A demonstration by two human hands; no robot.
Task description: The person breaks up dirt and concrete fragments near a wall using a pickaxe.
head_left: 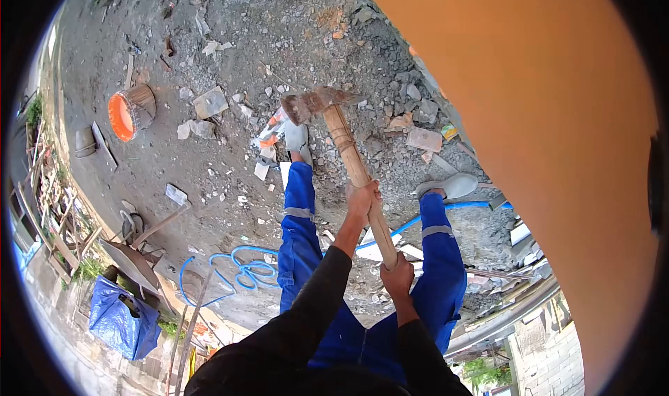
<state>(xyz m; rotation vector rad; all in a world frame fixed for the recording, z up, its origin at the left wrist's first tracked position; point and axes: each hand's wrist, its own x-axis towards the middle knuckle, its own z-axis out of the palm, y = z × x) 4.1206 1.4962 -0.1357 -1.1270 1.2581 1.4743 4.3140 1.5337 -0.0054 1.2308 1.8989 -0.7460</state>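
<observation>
Outdoor yard, bare grey ground point(230, 187) littered w/ rubble, broken slab bits and paper scraps. An orange-lined bucket point(129, 112) lies on its side at upper left, well apart from the person. A blue hose point(237, 267) loops over the dirt beside the left leg, and another stretch of it runs behind the right leg. A crumpled blue tarp point(122, 319) sits at lower left near timber offcuts.

The person wears blue trousers and black sleeves and stands w/ feet apart in grey shoes. Both hands are closed round the wooden handle point(352, 159) of a sledgehammer. Left hand point(362, 199) grips approx. mid-handle; right hand point(398, 274) grips near the butt end. The rusty hammer head point(317, 103) is out ahead between the feet, just past the left shoe point(296, 136). Can't tell if it touches the ground.

A big orange surface point(543, 152) fills the right side, blurred and too close to identify, and hides everything behind it. Fisheye edges are black, and the frame cuts off the torso at the bottom. Objs at far left are too warped to name.

Ground round the hammer head is loose rubble only. The right shoe point(453, 185) stands near the orange surface, so there's little room on that side. Left side is wider, w/ the hose near the leg.
</observation>
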